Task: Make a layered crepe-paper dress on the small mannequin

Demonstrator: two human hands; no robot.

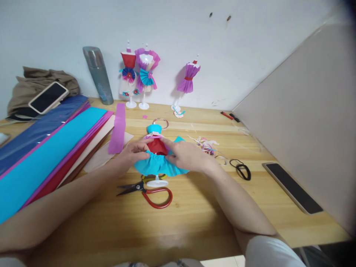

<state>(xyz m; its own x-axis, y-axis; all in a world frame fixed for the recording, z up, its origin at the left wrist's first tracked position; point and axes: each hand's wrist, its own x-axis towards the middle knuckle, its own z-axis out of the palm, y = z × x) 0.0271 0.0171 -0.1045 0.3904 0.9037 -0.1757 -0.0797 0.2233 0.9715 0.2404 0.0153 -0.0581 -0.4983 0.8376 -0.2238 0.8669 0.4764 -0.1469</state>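
Note:
A small dress form lies on its back on the table, with a turquoise bodice [154, 128] at the top and a red paper layer [158, 146] at the middle. Across its lower part spreads a gathered turquoise crepe paper skirt [158, 165]. My left hand [135, 154] has its fingers bent at the skirt's left edge, close to the waist. From the other side my right hand [187, 154] pinches the gathered edge, its index finger reaching to the waist. Below, scissors [158, 205] with red and yellow handles lie partly under the form's white base [157, 183].
Crepe paper sheets [63, 144] and a purple strip [117, 128] lie left. Three dressed forms, one in purple [189, 78], stand by the wall beside a flask [98, 76]. Paper scraps [207, 144], black hair ties [241, 170] and a phone [292, 187] are right.

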